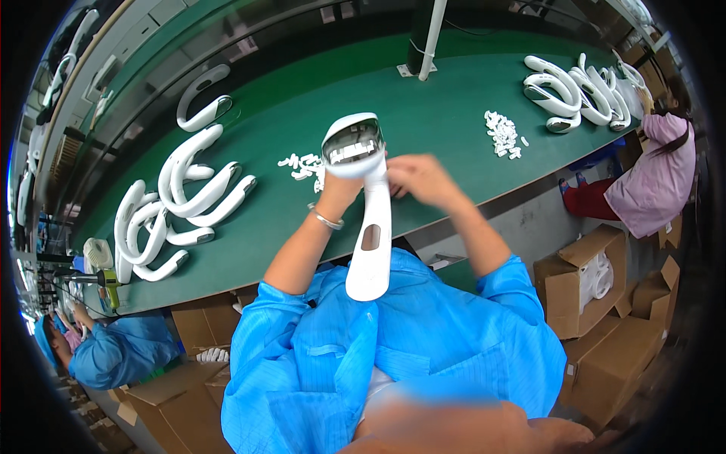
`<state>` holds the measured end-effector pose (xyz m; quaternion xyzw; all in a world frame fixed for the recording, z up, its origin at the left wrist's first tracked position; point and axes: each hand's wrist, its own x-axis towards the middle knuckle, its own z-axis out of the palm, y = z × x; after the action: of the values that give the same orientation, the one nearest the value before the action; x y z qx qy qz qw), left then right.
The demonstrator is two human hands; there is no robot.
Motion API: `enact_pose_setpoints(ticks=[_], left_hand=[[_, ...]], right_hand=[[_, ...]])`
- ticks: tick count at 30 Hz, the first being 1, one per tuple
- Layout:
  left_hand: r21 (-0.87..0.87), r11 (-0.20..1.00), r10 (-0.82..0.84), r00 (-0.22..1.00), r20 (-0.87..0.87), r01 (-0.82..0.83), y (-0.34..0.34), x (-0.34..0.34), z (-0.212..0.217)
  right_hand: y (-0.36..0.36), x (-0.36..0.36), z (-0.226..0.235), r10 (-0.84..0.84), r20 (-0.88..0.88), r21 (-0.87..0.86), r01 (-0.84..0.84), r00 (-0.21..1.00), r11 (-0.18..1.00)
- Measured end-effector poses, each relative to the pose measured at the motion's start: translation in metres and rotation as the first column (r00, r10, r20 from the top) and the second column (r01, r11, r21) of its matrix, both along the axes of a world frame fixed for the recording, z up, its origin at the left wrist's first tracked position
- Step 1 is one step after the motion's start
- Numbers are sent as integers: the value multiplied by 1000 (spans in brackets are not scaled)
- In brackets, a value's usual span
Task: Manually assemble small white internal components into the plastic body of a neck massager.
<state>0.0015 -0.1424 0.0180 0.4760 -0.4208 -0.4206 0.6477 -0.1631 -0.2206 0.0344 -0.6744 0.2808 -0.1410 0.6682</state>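
In the head view, the left hand point(338, 187) is closed around the neck of a white handheld appliance point(368, 219), just below its wide head, holding it upright over the edge of the green surface point(446, 113); a metal bracelet point(325, 220) sits on that wrist. The appliance's shiny silver faceplate tilts upward above the hands, and its long handle hangs down toward the blue smock, with a small dark oval window on the handle's front. The right hand point(422, 178) is blurred and presses against the neck from the other side, fingers curled; how tightly it grips I cannot tell. Just beyond the left hand lies a small scatter of white parts point(301, 163). Farther left of both hands, a heap of white curved housings point(175, 204) rests on the surface. Far to the right of the right hand sit another pile of small white pieces point(503, 134) and more housings point(578, 92). Open cardboard boxes point(578, 284) stand below the right elbow.
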Motion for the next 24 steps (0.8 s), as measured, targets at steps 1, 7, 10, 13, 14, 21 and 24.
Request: enact_pose_setpoints(ticks=[1,7,10,13,14,21,24], left_hand=[[46,999,23,997,-71,-20,-11,-8,3],[190,981,52,913,-404,29,-36,-36,11],[214,970,-2,883,-469,116,-41,-45,11],[202,966,-57,896,-439,161,-45,-43,4],[204,961,-84,899,-430,187,-45,-42,3],[285,928,-92,887,-453,242,-50,-46,3],[285,933,-82,902,-423,219,-53,-58,6]], right_hand=[[-31,-16,-3,-189,17,-94,190,982,977],[-201,-122,-31,-511,-113,-993,-77,852,91],[-218,-123,-38,-389,-324,-936,-233,863,263],[-213,-131,-36,-430,-370,-928,-346,823,135],[-210,-128,-37,-422,-370,-928,-346,828,137],[-117,-74,4,-163,183,-710,245,970,660],[-82,-56,14,-71,231,-498,180,970,848]])
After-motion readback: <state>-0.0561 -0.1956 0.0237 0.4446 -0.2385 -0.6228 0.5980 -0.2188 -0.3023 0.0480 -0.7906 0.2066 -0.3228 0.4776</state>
